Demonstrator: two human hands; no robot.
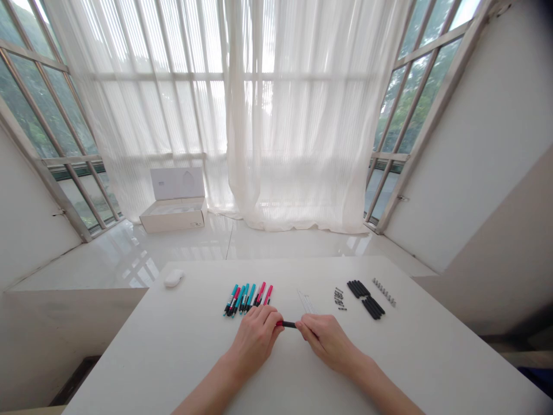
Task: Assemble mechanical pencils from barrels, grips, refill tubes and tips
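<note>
Close above the white surface [129, 369], both hands pinch one black pen [288, 324] between them: the left hand [254, 339] presses its fingers on the red end, and the right hand [326, 341] holds the black end. Behind this pen lie teal and pink pens [248, 300]; to its right, black barrels [365, 300]. Far beyond it, an open white box [173, 213] sits on the floor [185, 248].

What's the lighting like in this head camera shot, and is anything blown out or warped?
Head view: the sheer curtain is washed out by backlight; the glossy floor shows glare; the window frames lean outward from wide-angle distortion; the left hand and right hand stay sharp.
</note>
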